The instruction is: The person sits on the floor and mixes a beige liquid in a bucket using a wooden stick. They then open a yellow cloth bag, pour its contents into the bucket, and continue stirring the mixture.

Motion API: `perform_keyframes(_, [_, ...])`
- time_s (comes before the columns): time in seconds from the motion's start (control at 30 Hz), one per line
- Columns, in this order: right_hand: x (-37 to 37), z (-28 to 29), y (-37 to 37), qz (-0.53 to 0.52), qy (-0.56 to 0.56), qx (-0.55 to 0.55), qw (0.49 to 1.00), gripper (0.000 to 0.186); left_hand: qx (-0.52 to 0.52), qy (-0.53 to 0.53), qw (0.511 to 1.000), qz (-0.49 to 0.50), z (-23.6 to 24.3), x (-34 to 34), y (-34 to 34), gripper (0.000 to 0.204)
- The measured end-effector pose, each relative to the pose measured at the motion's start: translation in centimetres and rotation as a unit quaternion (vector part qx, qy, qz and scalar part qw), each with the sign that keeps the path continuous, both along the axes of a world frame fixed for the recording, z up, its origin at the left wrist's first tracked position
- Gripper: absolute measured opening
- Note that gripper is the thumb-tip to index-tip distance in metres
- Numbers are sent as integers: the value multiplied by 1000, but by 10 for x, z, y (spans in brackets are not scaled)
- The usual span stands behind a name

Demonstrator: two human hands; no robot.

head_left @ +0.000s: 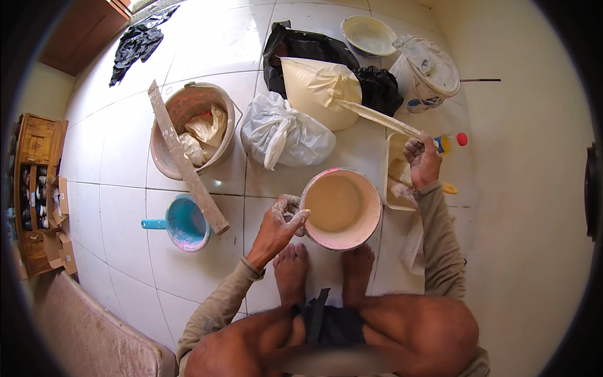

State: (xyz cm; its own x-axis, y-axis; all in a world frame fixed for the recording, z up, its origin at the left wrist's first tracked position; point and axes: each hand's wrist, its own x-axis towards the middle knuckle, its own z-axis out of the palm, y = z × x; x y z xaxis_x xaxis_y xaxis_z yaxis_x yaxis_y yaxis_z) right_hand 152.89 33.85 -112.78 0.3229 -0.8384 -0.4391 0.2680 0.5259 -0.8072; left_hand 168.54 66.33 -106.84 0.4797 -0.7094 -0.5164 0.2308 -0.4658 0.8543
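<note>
A round pail (312,235) with a pinkish rim stands just ahead of my feet, with smooth beige liquid (335,202) inside. At its left rim is my left hand (284,221), fingers curled and smeared with pale paste, gripping the edge. Out to the right, my right hand (422,159) is closed around one end of a long, flat, cream-coated stick (382,118). The stick's far end overlaps a full cream bag (317,91); I cannot tell whether they touch. Below my right hand lies a pale rectangular tray (391,169).
A knotted white bag (286,133) sits left of the cream bag. A long board (185,157) leans across a large bucket (160,147), near a blue dipper (188,223). Farther right are a basin (369,36), a white tub (433,81) and a red-capped bottle (447,144).
</note>
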Motion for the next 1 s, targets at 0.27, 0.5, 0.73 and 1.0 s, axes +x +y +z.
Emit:
perform_keyframes(0.27, [2, -14, 18, -55, -19, 47, 997, 27, -12, 27, 1000, -5, -4, 2, 2, 35])
perform_keyframes(0.5, [4, -24, 21, -29, -76, 92, 992, 28, -7, 24, 1000, -8, -2, 3, 2, 35])
perform_keyframes(0.73, [6, -31, 17, -17, -81, 104, 991, 27, -3, 22, 1000, -7, -3, 2, 2, 34])
perform_keyframes(1.0, [4, -26, 19, 6, -74, 146, 987, 21, -14, 30, 999, -1, -2, 2, 2, 33])
